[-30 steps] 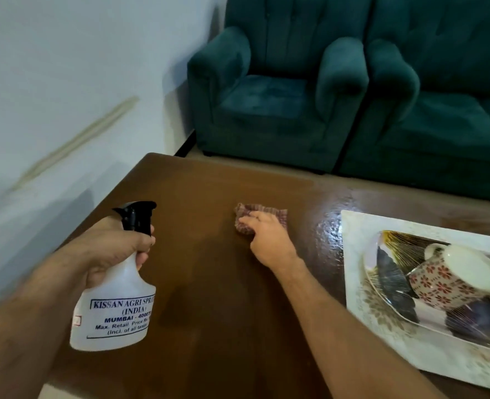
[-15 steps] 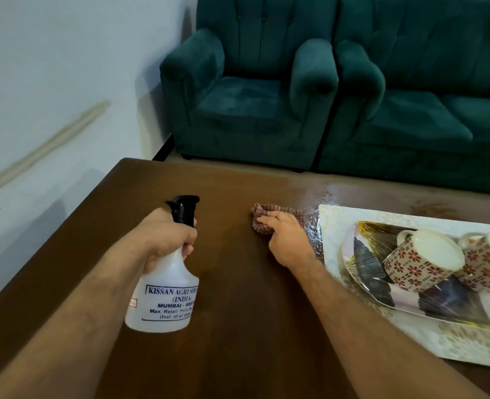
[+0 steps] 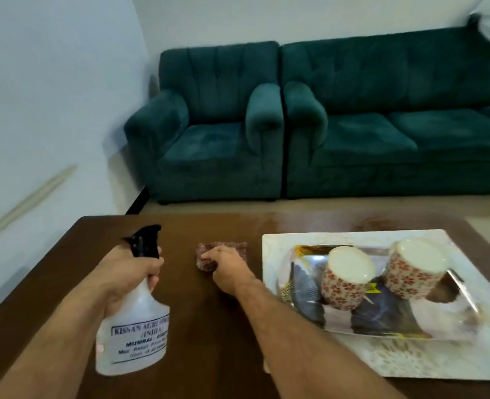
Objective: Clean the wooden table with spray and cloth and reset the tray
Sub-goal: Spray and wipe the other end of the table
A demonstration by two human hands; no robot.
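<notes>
My left hand [image 3: 127,273] grips the neck of a translucent spray bottle [image 3: 133,338] with a black trigger head, held above the dark wooden table [image 3: 209,341]. To its right, my right hand [image 3: 226,269] presses down on a small reddish checked cloth [image 3: 223,249] lying on the table top, fingers curled over its near edge. At the right lies a white patterned mat [image 3: 410,361] bearing a shiny tray [image 3: 304,292] with two upside-down floral cups [image 3: 344,283] [image 3: 410,272].
A green armchair [image 3: 209,145] and a matching sofa [image 3: 396,125] stand beyond the table's far edge. A pale wall [image 3: 36,110] runs along the left. A wet sheen shows on the table's far right part.
The view has swung up and right, showing more of the sofa and the whole tray. The spray bottle has shifted toward the cloth. My right hand stays on the cloth.
</notes>
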